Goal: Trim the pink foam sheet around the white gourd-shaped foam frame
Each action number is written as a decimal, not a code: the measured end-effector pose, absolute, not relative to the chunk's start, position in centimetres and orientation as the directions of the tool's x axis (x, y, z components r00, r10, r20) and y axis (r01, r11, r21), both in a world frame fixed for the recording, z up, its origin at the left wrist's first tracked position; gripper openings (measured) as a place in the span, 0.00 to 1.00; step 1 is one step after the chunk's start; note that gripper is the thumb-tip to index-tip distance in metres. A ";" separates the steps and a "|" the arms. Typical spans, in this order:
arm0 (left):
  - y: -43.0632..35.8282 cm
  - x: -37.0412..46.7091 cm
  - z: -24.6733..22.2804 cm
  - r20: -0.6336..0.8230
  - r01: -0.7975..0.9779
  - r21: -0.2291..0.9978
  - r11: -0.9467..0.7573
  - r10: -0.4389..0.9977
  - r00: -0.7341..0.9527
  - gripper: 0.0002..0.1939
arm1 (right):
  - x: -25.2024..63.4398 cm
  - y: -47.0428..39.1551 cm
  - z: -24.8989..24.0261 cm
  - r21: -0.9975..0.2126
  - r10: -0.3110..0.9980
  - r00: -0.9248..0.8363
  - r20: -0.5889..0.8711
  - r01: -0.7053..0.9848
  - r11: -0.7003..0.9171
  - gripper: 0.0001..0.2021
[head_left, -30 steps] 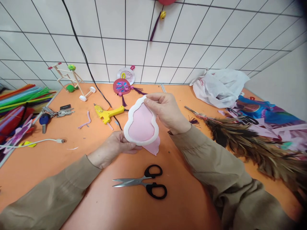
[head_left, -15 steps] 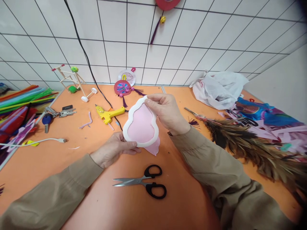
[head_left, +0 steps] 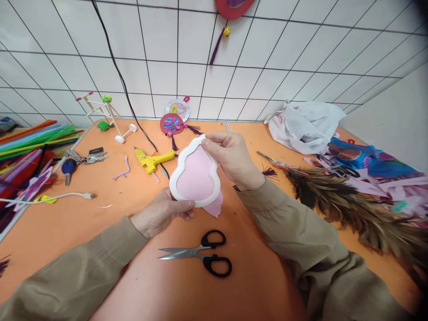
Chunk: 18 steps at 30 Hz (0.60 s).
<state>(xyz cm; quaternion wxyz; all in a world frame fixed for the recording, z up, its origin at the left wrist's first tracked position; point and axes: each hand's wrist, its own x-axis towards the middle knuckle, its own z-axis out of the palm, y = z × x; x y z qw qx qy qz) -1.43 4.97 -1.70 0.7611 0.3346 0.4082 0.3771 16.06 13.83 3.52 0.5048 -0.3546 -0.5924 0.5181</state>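
Both hands hold up a white gourd-shaped frame (head_left: 174,180) with a scalloped edge. Pink fabric (head_left: 196,176) fills its opening, and a loose flap of it hangs below the lower right rim. My left hand (head_left: 163,211) pinches the bottom rim, thumb in front and fingers behind. With thumb and fingertips, my right hand (head_left: 232,158) grips the narrow top. Black-handled scissors (head_left: 200,253) lie on the orange table (head_left: 133,278) below the frame, blades slightly apart and pointing left.
A yellow glue gun (head_left: 154,161) lies behind my left hand. Keys (head_left: 69,167), a white cable (head_left: 67,196) and pipe cleaners (head_left: 36,145) are at left. A plastic bag (head_left: 304,127) and brown feathers (head_left: 334,203) are at right. Round ornaments (head_left: 171,123) stand against the tiled wall.
The frame has tilted slightly and its lower left side has shifted a little left. My left thumb sits slightly farther right along the bottom rim. The right hand's grip stays nearly the same.
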 end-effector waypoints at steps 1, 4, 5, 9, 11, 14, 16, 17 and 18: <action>5.0 -1.4 -1.8 -0.365 -0.302 0.818 0.490 0.848 0.385 0.16 | 16.1 13.9 3.5 -0.971 0.942 -0.240 0.233 -0.104 0.214 0.08; 5.0 -1.3 -2.0 -0.356 -0.315 0.817 0.483 0.852 0.383 0.16 | 16.1 13.9 3.4 -0.971 0.945 -0.229 0.234 -0.102 0.216 0.07; 4.9 -1.3 -2.0 -0.357 -0.317 0.816 0.483 0.853 0.380 0.16 | 16.1 13.9 3.4 -0.971 0.946 -0.225 0.234 -0.102 0.216 0.07; 4.9 -1.3 -1.9 -0.378 -0.304 0.815 0.494 0.850 0.367 0.18 | 16.1 13.9 3.3 -0.972 0.948 -0.218 0.231 -0.085 0.218 0.07; 4.8 -1.3 -1.8 -0.396 -0.295 0.806 0.513 0.838 0.376 0.18 | 16.1 13.9 3.3 -0.971 0.946 -0.221 0.238 -0.072 0.227 0.07; 4.7 -1.3 -1.6 -0.416 -0.290 0.787 0.545 0.815 0.404 0.17 | 16.1 14.0 3.1 -0.967 0.941 -0.221 0.256 -0.073 0.246 0.08; 4.7 -1.3 -1.6 -0.414 -0.300 0.779 0.551 0.811 0.413 0.16 | 16.1 14.1 3.0 -0.965 0.941 -0.211 0.263 -0.073 0.253 0.07; 4.7 -1.3 -1.6 -0.409 -0.308 0.777 0.549 0.812 0.416 0.16 | 16.1 14.1 3.0 -0.963 0.940 -0.210 0.268 -0.070 0.259 0.06; 4.7 -1.3 -1.7 -0.404 -0.313 0.776 0.547 0.813 0.419 0.16 | 16.1 14.1 2.9 -0.961 0.937 -0.216 0.276 -0.059 0.269 0.05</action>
